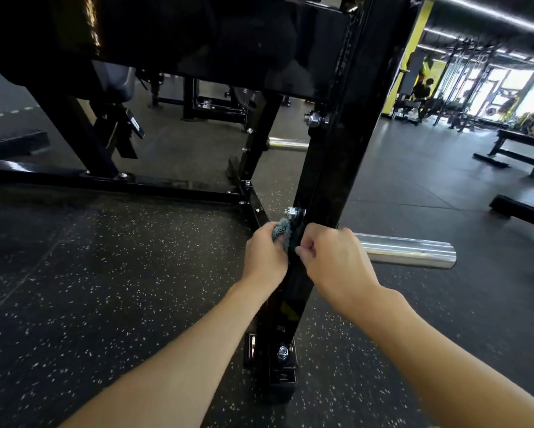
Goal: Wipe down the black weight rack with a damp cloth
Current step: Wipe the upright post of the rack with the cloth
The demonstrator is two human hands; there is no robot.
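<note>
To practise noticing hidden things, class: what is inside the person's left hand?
A bunched blue-grey cloth pokes from the left hand, held against the black upright. Most of the cloth is hidden within that grip, so its full size cannot be seen.

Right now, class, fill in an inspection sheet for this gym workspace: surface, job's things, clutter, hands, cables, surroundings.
Surface: dark speckled rubber floor.
Job's things: glossy black weight rack; blue-grey cloth bunched against its upright, just below a bolt.
Clutter: nothing seen.
Hands: left hand grips the cloth; right hand is curled at the upright's edge, and whether it holds anything cannot be told.
Cables: nothing seen.
Surroundings: benches to the right; a person far off by yellow walls.
</note>
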